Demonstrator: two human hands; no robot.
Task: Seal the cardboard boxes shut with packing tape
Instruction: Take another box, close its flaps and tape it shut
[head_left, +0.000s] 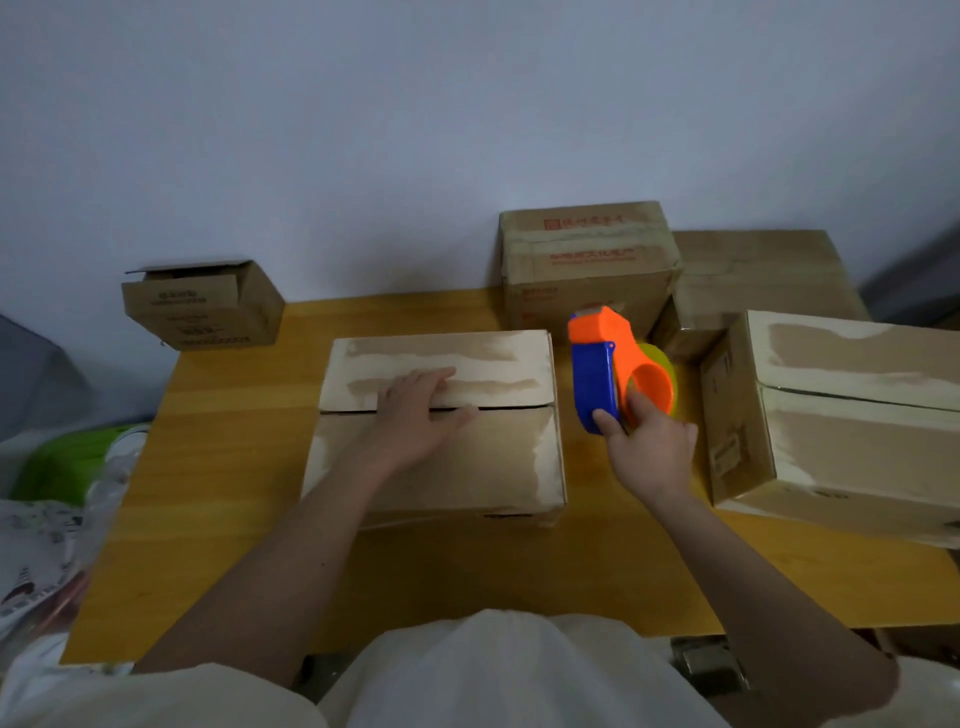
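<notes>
Far left of the frame, off the table edge: a green object (78, 457) and patterned fabric (36, 551), both partly cut off and not identifiable further. Upper left, against the wall: a small cardboard box (208, 312) with its top flaps standing open, printed text on its front. The wooden table (218, 519) spans the centre of the frame. At centre sits the middle box (441, 457), its two top flaps folded down and meeting along a visible seam; pale patches mark the flap surfaces. The left hand (421, 415) lies flat on this box across the seam, fingers straight and spread slightly, pressing the flaps, holding nothing. Just right of that box, the tape dispenser (608, 374), orange and blue with a yellowish roll, is raised above the table surface; the right hand (649, 447) grips its handle from below, fingers curled around it. Behind the dispenser, centre right, a printed box (587, 260) stands against the wall, closed, with red lettering. Right of it, a flat cardboard surface (763, 275) lies further back. At the right edge, a large box (841, 426) rests on the table with flaps down and seam visible.
</notes>
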